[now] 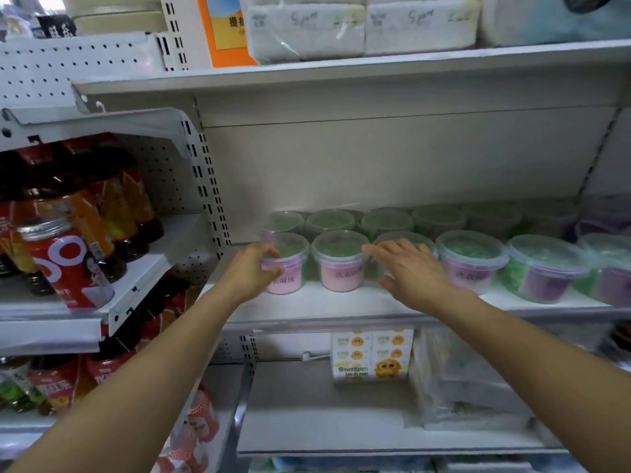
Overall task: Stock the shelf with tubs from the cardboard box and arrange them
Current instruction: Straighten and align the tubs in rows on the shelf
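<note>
Nudging the front-row tubs risks tipping one off the shelf (pixel 341 303) edge, since they stand near its lip. The left hand (pixel 251 273) curls around the leftmost tub (pixel 288 268); the right hand (pixel 411 269) lies spread, fingers loose, against the third tub (pixel 406 240). Six tubs show in front, about six blurred behind; no cardboard box shows.

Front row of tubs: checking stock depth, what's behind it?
Behind the front row of tubs stands a second row of tubs; anything further back is hidden.
</note>
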